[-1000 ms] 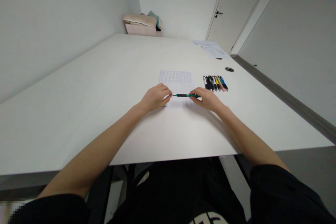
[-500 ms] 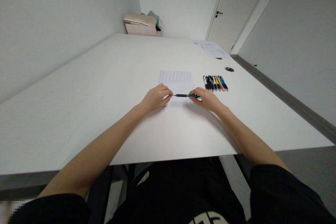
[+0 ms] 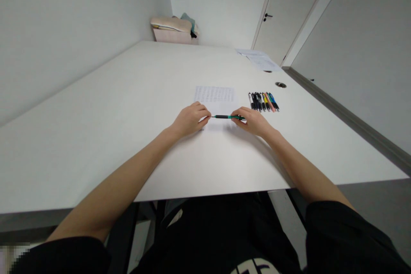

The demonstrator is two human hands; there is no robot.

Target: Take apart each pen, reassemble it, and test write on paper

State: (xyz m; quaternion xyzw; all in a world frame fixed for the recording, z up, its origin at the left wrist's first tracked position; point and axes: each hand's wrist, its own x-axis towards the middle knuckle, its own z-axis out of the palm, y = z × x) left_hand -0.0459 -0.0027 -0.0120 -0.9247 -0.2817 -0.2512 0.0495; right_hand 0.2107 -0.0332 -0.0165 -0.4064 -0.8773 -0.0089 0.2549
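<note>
A green pen with a dark grip point(image 3: 222, 116) lies level between my two hands, over a sheet of paper point(image 3: 220, 106) with rows of handwriting. My right hand point(image 3: 248, 120) is closed on the green end of the pen. At the pen's thin tip, my left hand point(image 3: 193, 120) has its thumb and forefinger pinched; what sits between those fingertips is too small to make out. Just beyond my right hand, several pens point(image 3: 263, 102) of different colours lie side by side in a row.
The white table point(image 3: 128, 90) reaches back to a pale box point(image 3: 171, 35) with cloths on it. More papers point(image 3: 259, 59) lie at the far right, near a round table fitting point(image 3: 280, 84). A wall borders the left side.
</note>
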